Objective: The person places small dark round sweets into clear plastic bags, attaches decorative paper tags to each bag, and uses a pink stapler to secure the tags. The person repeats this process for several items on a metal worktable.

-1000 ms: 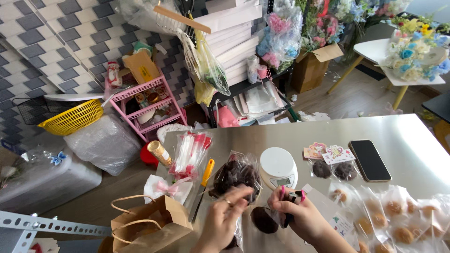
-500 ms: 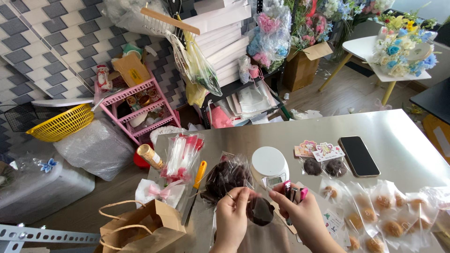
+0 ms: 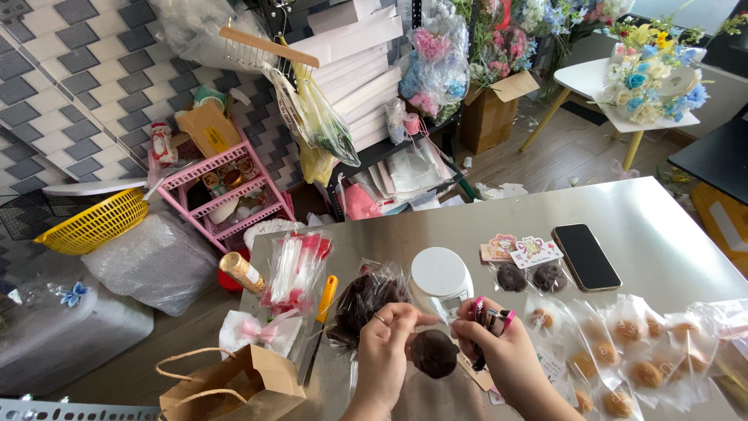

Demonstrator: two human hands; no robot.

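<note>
Since half a second ago my hands have lifted slightly: left hand (image 3: 383, 343) pinches the dark round cookie (image 3: 433, 353) just below the white kitchen scale (image 3: 441, 274), right hand (image 3: 499, 351) grips pink-handled scissors (image 3: 489, 321) beside it, blades kept clear.

A steel desk (image 3: 623, 226) fills the lower right, its far edge running across the middle of the view. Beyond its far left corner stands a pink wire shelf (image 3: 226, 191) against a wall of grey and white tiles (image 3: 86, 62), with a yellow basket (image 3: 93, 222) just beside it. Stacked white boxes (image 3: 362, 66) rise behind the far edge. A cardboard box of flowers (image 3: 495, 109) sits on the wooden floor (image 3: 576, 148), near a small white table (image 3: 604, 90). Daylight is bright and even.
</note>
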